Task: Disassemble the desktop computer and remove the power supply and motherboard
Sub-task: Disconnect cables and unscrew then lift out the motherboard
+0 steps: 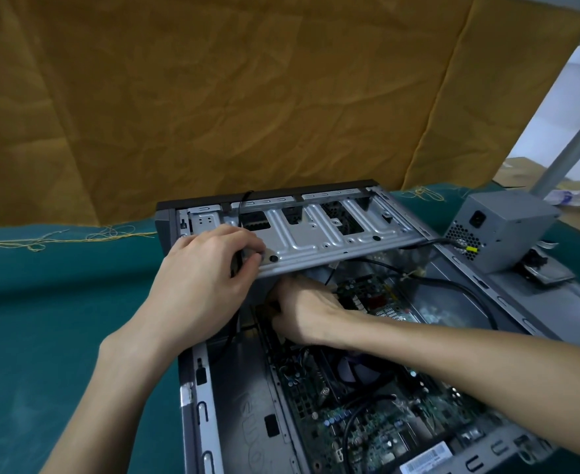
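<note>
- Nearest me, the motherboard lies flat in the open case, long axis running away from me.
- My left hand grips the raised drive cage at its left corner.
- My right hand reaches beneath it; grip hidden.
- Far right, the power supply stands outside the case.

One open computer case, one motherboard inside it, one drive cage, one power supply and two hands are visible.
</note>
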`<state>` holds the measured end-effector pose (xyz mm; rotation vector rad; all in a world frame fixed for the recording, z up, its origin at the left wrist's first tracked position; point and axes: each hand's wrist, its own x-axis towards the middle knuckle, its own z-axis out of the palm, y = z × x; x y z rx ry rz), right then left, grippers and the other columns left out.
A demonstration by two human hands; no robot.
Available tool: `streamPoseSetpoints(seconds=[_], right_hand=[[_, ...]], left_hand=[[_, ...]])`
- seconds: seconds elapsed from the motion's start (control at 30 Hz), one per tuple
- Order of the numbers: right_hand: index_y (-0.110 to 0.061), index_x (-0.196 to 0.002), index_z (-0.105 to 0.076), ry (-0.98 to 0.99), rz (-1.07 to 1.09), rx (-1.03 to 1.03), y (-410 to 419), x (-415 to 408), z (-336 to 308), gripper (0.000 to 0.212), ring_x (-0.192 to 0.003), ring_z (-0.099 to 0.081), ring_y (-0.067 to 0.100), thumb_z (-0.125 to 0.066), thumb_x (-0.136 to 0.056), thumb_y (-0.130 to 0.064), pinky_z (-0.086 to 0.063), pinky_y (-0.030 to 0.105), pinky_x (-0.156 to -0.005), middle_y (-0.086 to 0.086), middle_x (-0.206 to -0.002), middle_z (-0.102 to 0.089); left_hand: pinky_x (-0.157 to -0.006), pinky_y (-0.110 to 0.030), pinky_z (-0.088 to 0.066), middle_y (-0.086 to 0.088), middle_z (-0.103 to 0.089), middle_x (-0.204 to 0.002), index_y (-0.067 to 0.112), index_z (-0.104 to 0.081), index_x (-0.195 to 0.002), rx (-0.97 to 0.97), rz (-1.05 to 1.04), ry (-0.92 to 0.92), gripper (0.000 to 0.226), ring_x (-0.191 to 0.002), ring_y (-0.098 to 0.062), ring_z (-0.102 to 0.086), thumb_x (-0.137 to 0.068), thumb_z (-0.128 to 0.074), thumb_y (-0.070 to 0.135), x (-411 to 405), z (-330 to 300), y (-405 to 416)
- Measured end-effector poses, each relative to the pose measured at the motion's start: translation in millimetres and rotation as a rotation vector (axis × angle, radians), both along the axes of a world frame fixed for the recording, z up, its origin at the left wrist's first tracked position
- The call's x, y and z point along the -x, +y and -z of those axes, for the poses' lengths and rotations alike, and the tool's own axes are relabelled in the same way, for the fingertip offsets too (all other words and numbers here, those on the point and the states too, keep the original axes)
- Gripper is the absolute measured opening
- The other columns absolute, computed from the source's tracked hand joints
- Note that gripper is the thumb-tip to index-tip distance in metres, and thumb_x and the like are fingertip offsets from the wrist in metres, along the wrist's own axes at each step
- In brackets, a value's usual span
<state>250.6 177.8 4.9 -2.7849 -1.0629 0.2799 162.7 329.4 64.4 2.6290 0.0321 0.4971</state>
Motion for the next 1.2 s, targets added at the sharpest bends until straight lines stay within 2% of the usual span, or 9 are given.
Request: streamPoseSetpoints(seconds=[0.17,0.33,0.53,0.77,0.87,1.03,1.1,1.17,1.2], right_hand=[[-0.015,-0.087,-0.064,-0.040,0.026,-0.005,-0.3,1.0,-1.5,0.013,-0.074,-0.059,0.029,-0.062,-0.086,-0.029,-0.039,0.026,-0.061,0.008,-0.082,-0.057],[-0.015,-0.081,-0.063,0.006,0.004,-0.002,-1.2,-0.5,-4.4,0.012,-0.070,-0.059,0.032,-0.063,-0.083,-0.027,-0.032,0.024,-0.049,0.009,-0.077,-0.061],[-0.018,-0.076,-0.060,-0.001,0.011,-0.040,-1.3,0.8,-1.0,0.013,-0.069,-0.057,0.032,-0.064,-0.082,-0.028,-0.032,0.025,-0.050,0.007,-0.075,-0.058],[-0.024,-0.126,-0.063,-0.082,0.148,-0.225,-2.3,-2.0,2.0,0.032,-0.109,-0.063,0.030,-0.059,-0.094,-0.020,-0.051,0.030,-0.079,0.006,-0.121,-0.067],[-0.024,-0.130,-0.057,-0.182,0.161,-0.188,-1.9,-3.8,3.7,0.036,-0.110,-0.062,0.027,-0.057,-0.096,-0.014,-0.051,0.032,-0.084,0.004,-0.122,-0.065],[-0.017,-0.141,-0.049,0.075,0.093,-0.199,-5.6,-3.4,-9.9,0.050,-0.107,-0.062,0.037,-0.057,-0.093,-0.008,-0.054,0.036,-0.084,0.016,-0.125,-0.061],[-0.017,-0.137,-0.052,0.203,0.015,-0.151,-12.1,-3.1,-19.2,0.042,-0.105,-0.063,0.037,-0.056,-0.095,-0.014,-0.056,0.041,-0.087,0.016,-0.123,-0.062],[-0.019,-0.113,-0.062,0.207,-0.093,-0.004,-21.5,2.5,-27.7,0.021,-0.096,-0.066,0.035,-0.053,-0.100,-0.033,-0.056,0.041,-0.082,0.012,-0.108,-0.067],[-0.020,-0.104,-0.062,0.170,-0.154,0.062,-27.4,7.9,-30.6,0.028,-0.091,-0.066,0.035,-0.050,-0.100,-0.045,-0.056,0.041,-0.079,0.011,-0.101,-0.068]], left_hand=[[-0.091,-0.033,-0.039,0.023,-0.062,-0.125,0.037,-0.068,-0.115,-0.013,-0.011,0.007,0.022,-0.114,-0.012,-0.058,-0.101,-0.050,0.038,-0.5,-0.1,-0.8],[-0.092,-0.034,-0.040,0.023,-0.061,-0.125,0.038,-0.068,-0.114,-0.008,-0.007,0.011,0.021,-0.114,-0.012,-0.058,-0.102,-0.051,0.038,1.0,-0.7,-1.2],[-0.095,-0.037,-0.042,0.022,-0.061,-0.125,0.037,-0.068,-0.115,-0.007,-0.002,0.014,0.022,-0.114,-0.012,-0.059,-0.102,-0.050,0.038,0.8,-1.9,-1.5],[-0.096,-0.037,-0.043,0.023,-0.061,-0.124,0.037,-0.068,-0.115,0.001,0.006,0.008,0.023,-0.114,-0.011,-0.058,-0.102,-0.050,0.038,1.0,-2.0,-1.2],[-0.097,-0.037,-0.043,0.022,-0.062,-0.124,0.037,-0.068,-0.115,-0.007,0.010,0.008,0.022,-0.114,-0.011,-0.059,-0.102,-0.050,0.038,1.6,-2.4,-1.9],[-0.096,-0.039,-0.046,0.022,-0.063,-0.119,0.035,-0.068,-0.115,0.012,0.009,0.004,0.021,-0.113,-0.011,-0.059,-0.102,-0.051,0.037,4.1,-4.0,-1.8],[-0.099,-0.043,-0.046,0.019,-0.065,-0.117,0.034,-0.069,-0.116,0.031,-0.002,-0.009,0.022,-0.113,-0.014,-0.060,-0.101,-0.052,0.035,5.8,-5.0,-3.3],[-0.105,-0.044,-0.041,0.019,-0.065,-0.118,0.034,-0.069,-0.116,0.034,-0.031,-0.028,0.022,-0.117,-0.014,-0.057,-0.101,-0.052,0.034,8.4,-4.7,-3.8],[-0.108,-0.041,-0.036,0.021,-0.064,-0.119,0.035,-0.068,-0.116,0.038,-0.051,-0.031,0.022,-0.120,-0.013,-0.054,-0.101,-0.052,0.034,11.6,-3.4,-3.7]])
